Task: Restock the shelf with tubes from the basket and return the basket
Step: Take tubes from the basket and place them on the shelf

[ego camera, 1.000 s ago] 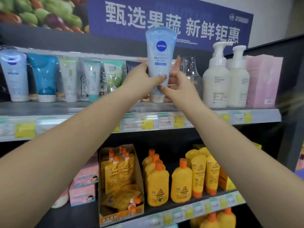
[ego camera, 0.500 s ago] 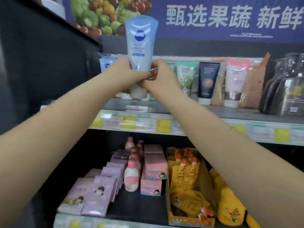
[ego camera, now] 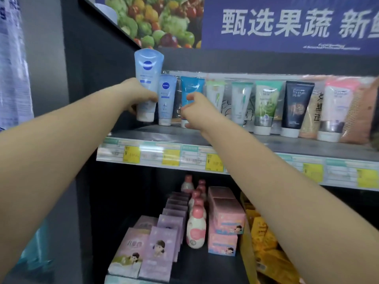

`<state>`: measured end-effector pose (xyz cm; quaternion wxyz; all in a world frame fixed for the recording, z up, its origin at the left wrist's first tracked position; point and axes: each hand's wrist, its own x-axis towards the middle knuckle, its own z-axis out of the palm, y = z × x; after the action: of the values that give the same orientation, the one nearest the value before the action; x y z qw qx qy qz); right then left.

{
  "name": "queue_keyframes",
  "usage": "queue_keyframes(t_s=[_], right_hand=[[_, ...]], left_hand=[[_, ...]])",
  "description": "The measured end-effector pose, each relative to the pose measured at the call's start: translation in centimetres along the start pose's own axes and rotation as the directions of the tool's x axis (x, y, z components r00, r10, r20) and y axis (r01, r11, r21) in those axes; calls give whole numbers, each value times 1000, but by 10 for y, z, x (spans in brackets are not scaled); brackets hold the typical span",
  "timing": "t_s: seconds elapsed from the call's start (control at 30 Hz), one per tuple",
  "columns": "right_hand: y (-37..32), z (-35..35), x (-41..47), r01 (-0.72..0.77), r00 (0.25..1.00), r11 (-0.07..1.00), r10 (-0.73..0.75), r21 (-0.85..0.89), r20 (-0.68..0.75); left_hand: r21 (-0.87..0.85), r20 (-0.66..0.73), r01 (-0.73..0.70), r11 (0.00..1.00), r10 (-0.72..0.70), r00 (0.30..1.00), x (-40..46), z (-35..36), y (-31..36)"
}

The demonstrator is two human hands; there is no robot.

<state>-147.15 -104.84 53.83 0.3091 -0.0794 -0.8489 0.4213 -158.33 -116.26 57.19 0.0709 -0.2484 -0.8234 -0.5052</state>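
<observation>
Change: right hand [ego camera: 193,111] has come off the tube [ego camera: 148,83]; I now see 1 hand carrying it, not 2.
Left hand: left hand [ego camera: 137,95] wraps the tube's lower body, cap down.
Right hand: loosely curled, grasping nothing, just right of the small Nivea tube [ego camera: 166,99].
Tube position: raised above the shelf [ego camera: 225,138], immediately left of the small Nivea tube, at the row's left end.
Procedure: I would lower it straight, cap first, into the gap left of the small Nivea tube, label outward, releasing only once it stands.
Basket: not in view.
</observation>
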Motion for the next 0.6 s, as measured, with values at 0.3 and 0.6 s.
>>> queue_keyframes(t_s=[0.3,0.6], right_hand=[[1,0,-3,12,999,998,-14,-54,-40],[-1,-1,-6,34,998,996,-39,-85,-57]], left_hand=[[45,95,68,997,-72,993,35,25,-4],[62,152,88,994,-97,984,50,30,-16]])
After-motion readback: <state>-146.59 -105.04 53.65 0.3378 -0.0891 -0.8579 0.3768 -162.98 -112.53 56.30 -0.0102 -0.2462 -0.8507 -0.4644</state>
